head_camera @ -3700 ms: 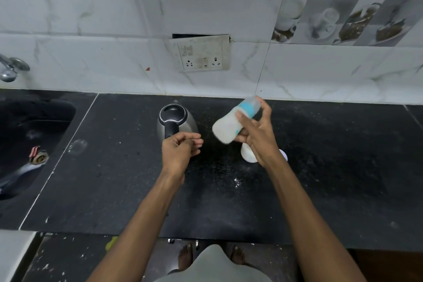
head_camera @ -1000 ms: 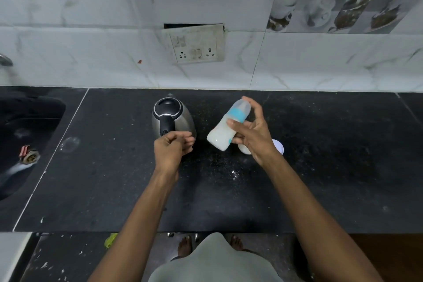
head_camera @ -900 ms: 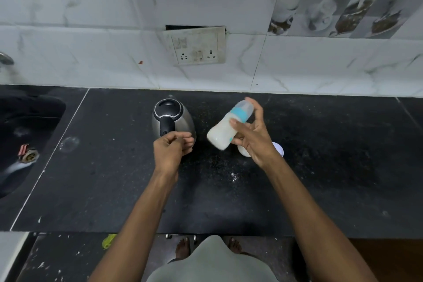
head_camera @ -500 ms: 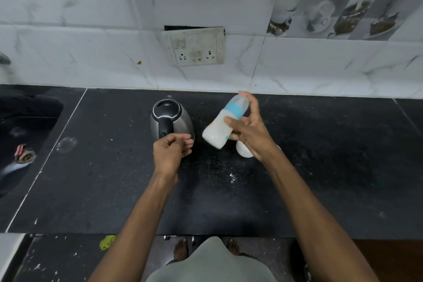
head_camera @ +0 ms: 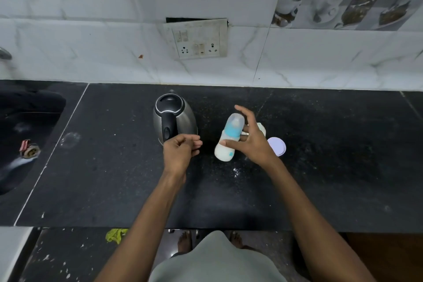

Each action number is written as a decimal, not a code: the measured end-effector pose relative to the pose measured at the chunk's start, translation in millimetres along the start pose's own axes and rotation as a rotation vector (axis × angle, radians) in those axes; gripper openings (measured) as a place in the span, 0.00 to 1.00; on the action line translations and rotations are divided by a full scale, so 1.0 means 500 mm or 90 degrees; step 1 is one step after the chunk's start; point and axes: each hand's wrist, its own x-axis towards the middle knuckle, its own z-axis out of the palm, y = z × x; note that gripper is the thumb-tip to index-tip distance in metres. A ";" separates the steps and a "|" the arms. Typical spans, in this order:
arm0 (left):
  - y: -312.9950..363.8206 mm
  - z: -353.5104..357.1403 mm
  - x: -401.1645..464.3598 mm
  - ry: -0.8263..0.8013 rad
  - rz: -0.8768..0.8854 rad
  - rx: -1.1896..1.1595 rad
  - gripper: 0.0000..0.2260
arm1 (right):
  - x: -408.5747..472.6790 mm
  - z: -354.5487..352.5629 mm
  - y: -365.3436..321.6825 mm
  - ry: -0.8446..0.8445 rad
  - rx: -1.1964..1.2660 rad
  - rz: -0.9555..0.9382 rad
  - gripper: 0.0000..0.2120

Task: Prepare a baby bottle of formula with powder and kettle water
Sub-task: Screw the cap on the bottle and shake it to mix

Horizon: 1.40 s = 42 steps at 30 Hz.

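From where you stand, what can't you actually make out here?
- White container, head view: mostly hidden behind the right hand; contents unseen.
- Baby bottle: whether its base touches the counter is unclear.
- Left hand: fingers curled; whether it holds anything small cannot be told.
- Kettle: lid shut, water level unseen.
- Tap: cut off by the left edge.
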 end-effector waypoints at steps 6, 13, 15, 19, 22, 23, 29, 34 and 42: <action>-0.020 0.007 0.004 -0.009 -0.012 -0.003 0.14 | 0.047 0.016 0.056 0.000 -0.259 0.002 0.40; -0.067 0.024 -0.005 -0.060 -0.025 0.068 0.12 | 0.125 0.064 0.084 0.065 -0.272 0.002 0.31; -0.078 0.023 -0.010 -0.070 -0.025 0.077 0.13 | 0.140 0.073 0.096 0.058 -0.276 0.019 0.30; -0.103 0.011 -0.010 -0.103 -0.020 0.106 0.11 | 0.154 0.087 0.130 0.056 -0.278 0.055 0.29; -0.117 -0.001 -0.005 -0.101 -0.034 0.116 0.11 | 0.157 0.092 0.150 0.063 -0.266 0.070 0.29; -0.120 -0.004 -0.003 -0.099 -0.037 0.117 0.11 | 0.158 0.092 0.155 0.065 -0.262 0.074 0.29; -0.123 -0.015 0.018 -0.084 -0.043 0.119 0.12 | 0.169 0.098 0.172 0.045 -0.274 0.092 0.30; -0.115 -0.013 0.036 -0.071 -0.037 0.108 0.12 | 0.173 0.099 0.177 0.027 -0.294 0.102 0.31; -0.104 -0.006 0.044 -0.081 -0.034 0.087 0.12 | 0.188 0.079 0.174 -0.049 -0.307 0.107 0.29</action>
